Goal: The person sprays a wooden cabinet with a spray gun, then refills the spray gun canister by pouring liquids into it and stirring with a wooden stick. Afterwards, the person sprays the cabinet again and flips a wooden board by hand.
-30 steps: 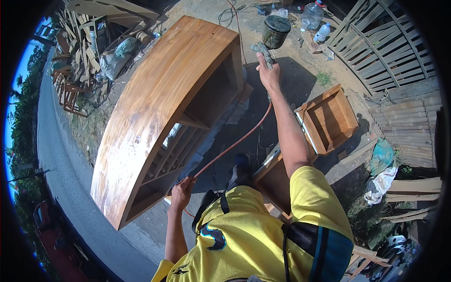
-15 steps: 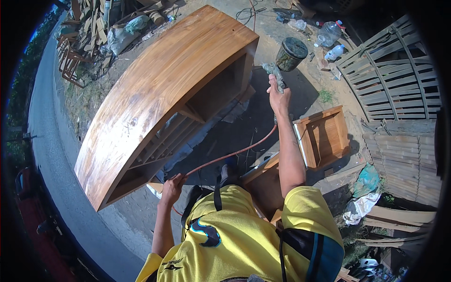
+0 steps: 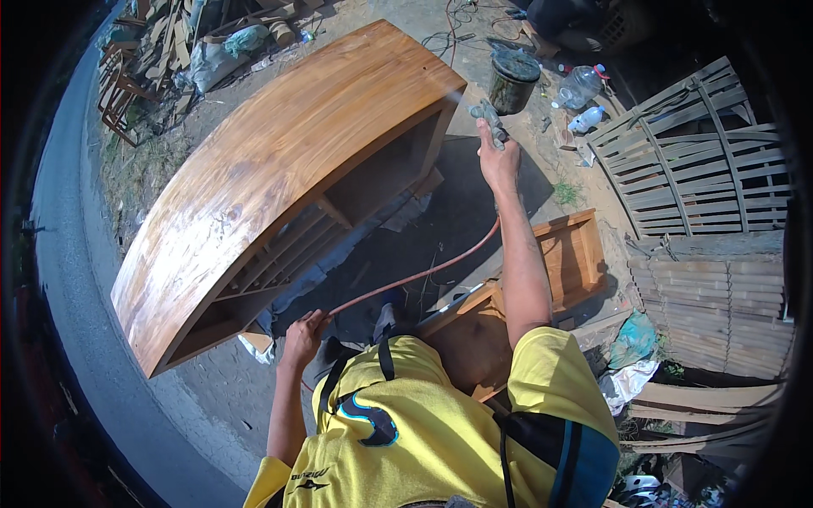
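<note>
A long glossy wooden cabinet (image 3: pixel 279 169) with open shelves stands on the ground ahead of me. My right hand (image 3: pixel 498 161) is raised and grips a grey spray gun (image 3: pixel 489 114) aimed at the cabinet's right end, a faint mist at its nozzle. An orange hose (image 3: pixel 423 275) runs from the gun down to my left hand (image 3: pixel 303 336), which holds it low beside the cabinet's near side. I wear a yellow shirt.
A dark bucket (image 3: pixel 514 80) and plastic bottles (image 3: pixel 583 85) sit beyond the gun. Wooden drawers (image 3: pixel 576 254) lie to my right, slatted wooden panels (image 3: pixel 694 169) farther right. Scrap wood (image 3: pixel 152 59) is piled at the far left by a road (image 3: pixel 76 322).
The view has shifted, with the cabinet's right end closer to the gun. My right hand with the spray gun has moved toward that end. My left hand still holds the hose.
</note>
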Tool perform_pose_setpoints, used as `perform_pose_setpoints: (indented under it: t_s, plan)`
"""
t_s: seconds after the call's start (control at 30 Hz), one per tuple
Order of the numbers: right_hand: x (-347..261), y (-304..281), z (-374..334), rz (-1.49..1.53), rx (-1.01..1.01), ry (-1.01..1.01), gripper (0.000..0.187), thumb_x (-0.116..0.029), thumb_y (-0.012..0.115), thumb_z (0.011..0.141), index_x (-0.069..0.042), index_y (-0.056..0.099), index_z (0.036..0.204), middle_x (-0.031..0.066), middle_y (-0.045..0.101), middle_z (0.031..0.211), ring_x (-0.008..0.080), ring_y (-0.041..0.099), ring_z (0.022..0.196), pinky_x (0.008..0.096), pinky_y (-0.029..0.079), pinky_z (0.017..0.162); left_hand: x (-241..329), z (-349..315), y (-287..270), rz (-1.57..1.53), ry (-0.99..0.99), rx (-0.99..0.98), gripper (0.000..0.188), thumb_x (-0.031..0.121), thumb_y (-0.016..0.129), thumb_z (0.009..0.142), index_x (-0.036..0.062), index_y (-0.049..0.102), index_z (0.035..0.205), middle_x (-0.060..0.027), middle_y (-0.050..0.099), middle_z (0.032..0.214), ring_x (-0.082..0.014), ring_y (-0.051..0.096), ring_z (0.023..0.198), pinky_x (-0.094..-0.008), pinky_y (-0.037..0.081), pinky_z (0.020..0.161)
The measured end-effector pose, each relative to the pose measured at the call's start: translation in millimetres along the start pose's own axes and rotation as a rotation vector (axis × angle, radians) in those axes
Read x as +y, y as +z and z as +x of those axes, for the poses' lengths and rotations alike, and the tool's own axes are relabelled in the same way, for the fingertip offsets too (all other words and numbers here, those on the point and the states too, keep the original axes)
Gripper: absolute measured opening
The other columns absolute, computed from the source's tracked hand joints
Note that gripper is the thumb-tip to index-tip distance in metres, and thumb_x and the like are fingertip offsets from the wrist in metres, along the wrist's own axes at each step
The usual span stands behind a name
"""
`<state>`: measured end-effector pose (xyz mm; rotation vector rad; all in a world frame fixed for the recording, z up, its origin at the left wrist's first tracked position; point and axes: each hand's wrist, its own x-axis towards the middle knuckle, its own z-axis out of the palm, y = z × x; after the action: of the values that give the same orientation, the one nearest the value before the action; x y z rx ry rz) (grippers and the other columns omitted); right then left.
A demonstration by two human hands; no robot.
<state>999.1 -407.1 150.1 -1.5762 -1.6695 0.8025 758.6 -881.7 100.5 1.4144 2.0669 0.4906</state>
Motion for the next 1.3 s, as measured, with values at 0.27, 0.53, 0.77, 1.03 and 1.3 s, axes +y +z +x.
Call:
perform_pose_setpoints:
  t_s: [0.27,0.53,0.77,1.03,1.3]
  plan:
    - [-28.6,12.7,25.4,-0.113,-0.061,-0.069,0.064,-0.061,0.065,0.097,0.001,0.075,0.1,0.028,0.074,0.089,0.0475,0.071,0.096,0.0521,0.052,0.086,6.5,17.0,4.4,-0.014,0.02,0.038,0.023,0.027,0.061,0.104,0.0061,0.069,0.111,-0.0179,0.068,0.095,-0.0432,0.068,0.089,-0.0519,0.054,0.074]
    - [-104.8,48.2,-94.1,-0.081,-0.358,-0.117,0.063,-0.058,0.067,0.099,0.004,0.073,0.094,0.0216,0.066,0.071,0.0392,0.067,0.071,0.0467,0.051,0.073,-71.3,-60.9,18.4,-0.017,-0.14,0.093,0.025,0.032,0.06,0.105,0.0099,0.07,0.113,-0.0179,0.069,0.096,-0.0434,0.069,0.09,-0.0532,0.055,0.074]
    - [-143.3,101.6,-214.3,0.007,-0.511,-0.316,0.059,-0.058,0.067,0.1,0.0,0.074,0.096,0.0078,0.063,0.062,0.0205,0.063,0.06,0.0383,0.05,0.065,-122.7,-140.6,22.2,-0.059,-0.367,0.164,0.027,0.034,0.06,0.105,0.0109,0.071,0.115,-0.0168,0.071,0.098,-0.0425,0.07,0.091,-0.0533,0.056,0.076]
    - [-202.7,172.5,-377.4,-0.001,-0.657,-0.405,0.059,-0.059,0.067,0.099,0.0,0.072,0.095,0.0066,0.063,0.062,0.0191,0.063,0.059,0.0367,0.049,0.063,-223.6,-269.6,41.0,-0.134,-0.459,0.339,0.026,0.033,0.062,0.104,0.012,0.072,0.114,-0.0151,0.072,0.099,-0.0419,0.07,0.09,-0.0522,0.056,0.075]
    - [-269.1,244.7,-552.5,0.036,-0.808,-0.492,0.052,-0.051,0.068,0.102,0.001,0.071,0.093,0.0174,0.061,0.063,0.0335,0.062,0.06,0.0431,0.048,0.062,-308.8,-428.8,39.8,-0.195,-0.579,0.382,0.026,0.033,0.061,0.104,0.0122,0.071,0.114,-0.0167,0.071,0.096,-0.0431,0.069,0.089,-0.0538,0.054,0.074]
